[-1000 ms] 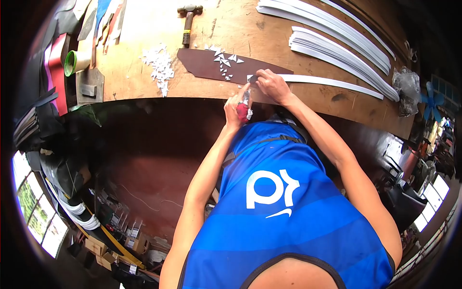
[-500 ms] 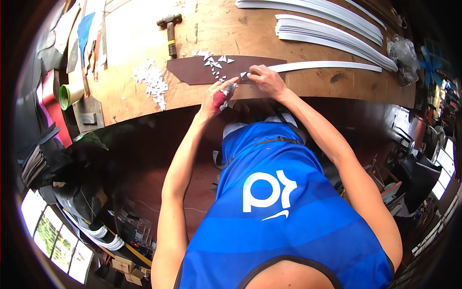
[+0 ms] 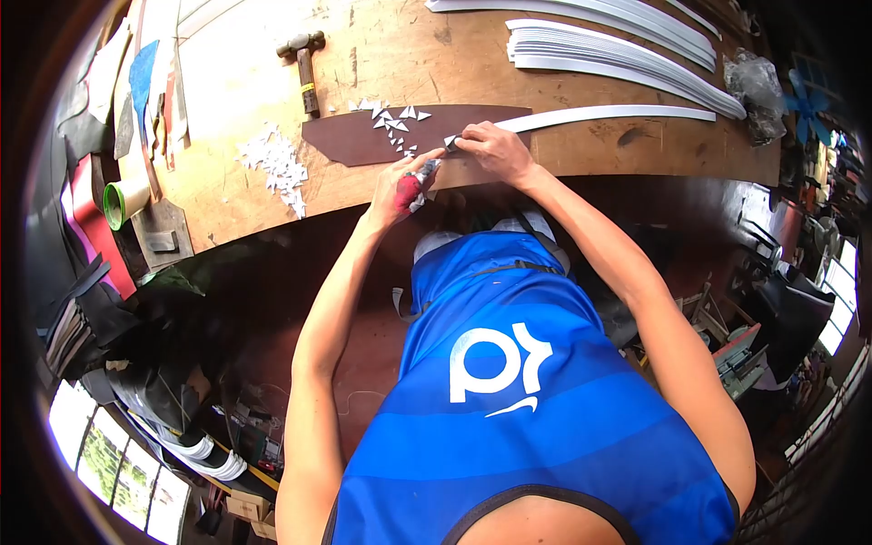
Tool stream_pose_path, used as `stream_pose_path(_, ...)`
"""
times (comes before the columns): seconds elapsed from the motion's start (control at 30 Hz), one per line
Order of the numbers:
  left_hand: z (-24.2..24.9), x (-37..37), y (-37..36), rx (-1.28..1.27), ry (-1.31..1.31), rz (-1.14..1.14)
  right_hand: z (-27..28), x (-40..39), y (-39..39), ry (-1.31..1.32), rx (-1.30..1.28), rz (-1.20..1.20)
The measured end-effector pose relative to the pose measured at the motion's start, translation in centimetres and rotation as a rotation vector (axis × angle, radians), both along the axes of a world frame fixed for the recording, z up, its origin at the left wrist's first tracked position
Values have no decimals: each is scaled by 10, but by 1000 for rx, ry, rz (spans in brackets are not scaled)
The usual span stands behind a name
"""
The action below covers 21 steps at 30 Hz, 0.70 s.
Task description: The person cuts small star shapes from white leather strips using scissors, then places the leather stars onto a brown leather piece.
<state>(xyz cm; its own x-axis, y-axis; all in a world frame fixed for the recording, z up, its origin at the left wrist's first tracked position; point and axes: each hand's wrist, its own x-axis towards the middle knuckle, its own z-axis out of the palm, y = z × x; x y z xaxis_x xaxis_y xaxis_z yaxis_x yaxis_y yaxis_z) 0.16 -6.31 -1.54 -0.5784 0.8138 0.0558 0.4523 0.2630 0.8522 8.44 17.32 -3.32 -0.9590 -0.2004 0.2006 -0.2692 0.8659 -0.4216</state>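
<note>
My right hand [image 3: 495,153] is closed on one end of a long white strip [image 3: 618,114], which runs off to the right across the bench. A small pale tip shows at the fingertips. Close beside it on the left, my left hand [image 3: 400,193] is curled round a red-and-grey object [image 3: 411,188]. Its kind is hidden by the fingers. Both hands are at the near edge of a dark brown flat panel [image 3: 350,141]. Small white triangular offcuts [image 3: 392,120] lie scattered on the panel.
A heap of white offcuts [image 3: 277,168] lies left of the panel. A hammer [image 3: 306,73] rests behind it. Stacked white strips [image 3: 609,59] and a clear plastic bag [image 3: 756,86] are at the back right. A green-rimmed roll [image 3: 115,205] sits at the wooden bench's [image 3: 454,54] left end.
The view has shifted slightly, so the bench things appear a little further left. Both hands stay close together at the strip's end, with their grips looking much the same.
</note>
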Motion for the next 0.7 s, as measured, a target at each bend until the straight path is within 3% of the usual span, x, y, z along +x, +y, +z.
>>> stream_pose_path(0.37,-8,-6,4,-49,-113,-47,5,0,-4,-13,36,-1)
stream_pose_path(0.53,-7,-9,20,-119,120,-51,4,0,-2,-22,-16,0)
stream_pose_path(0.7,-4,-5,10,10,43,-37,8,-1,-5,-20,35,-5)
